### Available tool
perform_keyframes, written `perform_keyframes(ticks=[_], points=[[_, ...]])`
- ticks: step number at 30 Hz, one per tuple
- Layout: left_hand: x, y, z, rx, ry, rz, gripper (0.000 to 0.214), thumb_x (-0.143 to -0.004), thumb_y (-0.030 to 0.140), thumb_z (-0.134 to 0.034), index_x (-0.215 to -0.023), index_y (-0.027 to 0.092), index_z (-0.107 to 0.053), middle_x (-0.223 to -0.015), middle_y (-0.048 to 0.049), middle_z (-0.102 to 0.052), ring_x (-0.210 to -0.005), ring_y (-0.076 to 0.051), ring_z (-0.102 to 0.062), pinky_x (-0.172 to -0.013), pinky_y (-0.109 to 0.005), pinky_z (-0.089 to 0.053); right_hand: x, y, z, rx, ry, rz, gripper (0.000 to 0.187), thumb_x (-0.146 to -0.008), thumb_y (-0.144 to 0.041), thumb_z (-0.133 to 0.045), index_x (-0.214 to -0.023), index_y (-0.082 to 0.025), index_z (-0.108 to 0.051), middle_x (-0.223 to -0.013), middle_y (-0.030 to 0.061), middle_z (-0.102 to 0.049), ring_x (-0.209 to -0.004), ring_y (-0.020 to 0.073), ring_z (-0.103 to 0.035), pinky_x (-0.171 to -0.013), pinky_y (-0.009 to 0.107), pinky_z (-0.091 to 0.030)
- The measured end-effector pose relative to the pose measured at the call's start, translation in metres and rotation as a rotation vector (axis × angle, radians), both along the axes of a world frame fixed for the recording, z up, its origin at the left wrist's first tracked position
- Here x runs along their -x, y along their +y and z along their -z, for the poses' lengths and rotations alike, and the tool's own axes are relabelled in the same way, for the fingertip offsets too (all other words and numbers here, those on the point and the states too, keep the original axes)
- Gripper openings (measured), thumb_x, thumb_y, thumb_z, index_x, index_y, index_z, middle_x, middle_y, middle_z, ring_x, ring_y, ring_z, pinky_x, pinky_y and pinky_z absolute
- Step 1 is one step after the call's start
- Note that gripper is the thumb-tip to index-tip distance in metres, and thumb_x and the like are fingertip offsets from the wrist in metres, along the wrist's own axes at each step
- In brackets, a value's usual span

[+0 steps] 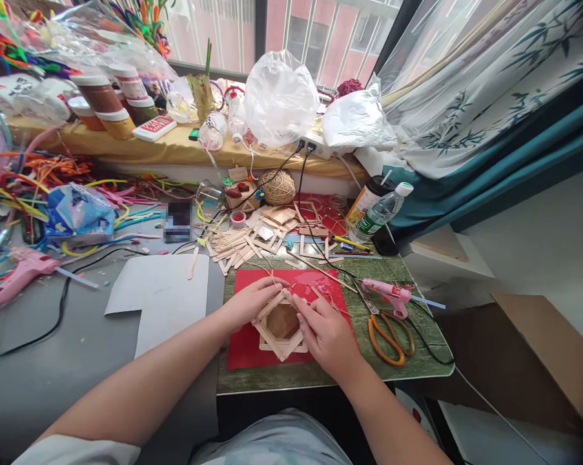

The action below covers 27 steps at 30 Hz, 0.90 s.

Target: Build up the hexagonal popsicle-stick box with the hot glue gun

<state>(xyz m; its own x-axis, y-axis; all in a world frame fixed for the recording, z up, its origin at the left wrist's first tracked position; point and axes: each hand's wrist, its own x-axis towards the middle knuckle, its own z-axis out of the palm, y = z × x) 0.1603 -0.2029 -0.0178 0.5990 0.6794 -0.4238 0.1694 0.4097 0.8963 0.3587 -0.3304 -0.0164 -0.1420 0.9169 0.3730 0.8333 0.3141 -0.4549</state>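
Observation:
A small open-topped box of stacked wooden craft sticks (270, 340) rests on a red sheet (241, 354) in front of me. Its rim is angular, and a brown base shows inside. My left hand (256, 302) grips the box's far left side, with fingers over the back edge. At the far right side, my right hand (328, 330) pinches the rim, thumb and index finger near its top corner. Whether a separate small piece sits between those fingertips is hidden. Scissors with orange handles (387, 339) and a pink glue gun (388, 292) lie right of my right hand.
Loose craft sticks (233, 248) and a ball of twine (279, 187) lie behind the red sheet. A plastic bottle (379, 212) stands at the back right. Another pink glue gun (22, 274) with its cord lies left, near a white card (175, 294). Pipe cleaners clutter the far left.

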Motion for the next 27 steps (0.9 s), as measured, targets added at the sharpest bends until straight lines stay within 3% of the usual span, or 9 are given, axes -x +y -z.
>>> perform_keyframes(ticks=[7,11,13,16,19,22,27], points=[[-0.002,-0.001,-0.002,0.148,-0.073,-0.045,0.042,-0.084,0.05,-0.076,-0.116,0.023,-0.073,-0.104,-0.0045,-0.076,-0.098,-0.025,-0.071,-0.081,-0.032,-0.052,0.001,-0.003,0.006,-0.034,0.106,-0.009,0.054,-0.107,-0.018,-0.05,-0.159,-0.033,-0.054,-0.087,0.0043,-0.058,-0.075,0.0203,-0.062,-0.069,0.035,-0.056],[-0.003,-0.003,0.001,0.157,-0.069,-0.1,0.054,-0.084,0.047,-0.077,-0.132,0.025,-0.061,-0.099,-0.0029,-0.075,-0.088,-0.023,-0.071,-0.078,-0.033,-0.052,0.001,-0.003,0.01,-0.021,0.155,-0.013,0.056,-0.106,-0.017,-0.052,-0.159,-0.034,-0.054,-0.09,0.0048,-0.059,-0.078,0.0204,-0.062,-0.072,0.036,-0.058],[-0.003,-0.003,0.005,0.128,-0.096,-0.137,0.058,-0.085,0.046,-0.078,-0.135,0.026,-0.055,-0.108,-0.0042,-0.075,-0.09,-0.022,-0.072,-0.08,-0.034,-0.053,0.001,-0.003,0.013,-0.018,0.192,-0.018,0.056,-0.106,-0.017,-0.052,-0.16,-0.034,-0.053,-0.091,0.0048,-0.058,-0.079,0.0202,-0.062,-0.073,0.036,-0.058],[-0.002,-0.002,0.009,0.029,-0.112,-0.139,0.046,-0.084,0.047,-0.081,-0.117,0.024,-0.06,-0.118,-0.0055,-0.072,-0.096,-0.02,-0.07,-0.085,-0.032,-0.053,0.003,-0.003,0.017,-0.025,0.261,-0.032,0.058,-0.106,-0.014,-0.051,-0.161,-0.034,-0.052,-0.093,0.0048,-0.058,-0.082,0.0198,-0.063,-0.076,0.035,-0.059],[-0.001,0.0,0.011,-0.006,-0.071,-0.079,0.038,-0.084,0.05,-0.081,-0.101,0.02,-0.066,-0.103,-0.0038,-0.072,-0.086,-0.018,-0.067,-0.08,-0.03,-0.052,0.005,-0.002,0.02,-0.049,0.319,-0.04,0.062,-0.105,-0.012,-0.051,-0.162,-0.034,-0.049,-0.094,0.0045,-0.057,-0.083,0.0193,-0.062,-0.077,0.035,-0.059],[-0.001,0.001,0.011,-0.001,-0.058,-0.073,0.038,-0.083,0.05,-0.081,-0.098,0.018,-0.069,-0.094,-0.0031,-0.071,-0.081,-0.018,-0.066,-0.076,-0.029,-0.05,0.004,-0.002,0.022,-0.078,0.326,-0.065,0.063,-0.104,-0.01,-0.052,-0.161,-0.035,-0.051,-0.095,0.0046,-0.058,-0.084,0.019,-0.062,-0.076,0.034,-0.059],[-0.002,0.0,0.009,-0.058,-0.051,-0.087,0.036,-0.088,0.053,-0.075,-0.096,0.019,-0.069,-0.098,-0.0038,-0.072,-0.087,-0.019,-0.067,-0.08,-0.029,-0.051,0.002,0.0,0.024,-0.093,0.333,-0.065,0.058,-0.102,-0.009,-0.054,-0.153,-0.034,-0.061,-0.097,0.0051,-0.061,-0.085,0.0186,-0.065,-0.076,0.033,-0.059]])
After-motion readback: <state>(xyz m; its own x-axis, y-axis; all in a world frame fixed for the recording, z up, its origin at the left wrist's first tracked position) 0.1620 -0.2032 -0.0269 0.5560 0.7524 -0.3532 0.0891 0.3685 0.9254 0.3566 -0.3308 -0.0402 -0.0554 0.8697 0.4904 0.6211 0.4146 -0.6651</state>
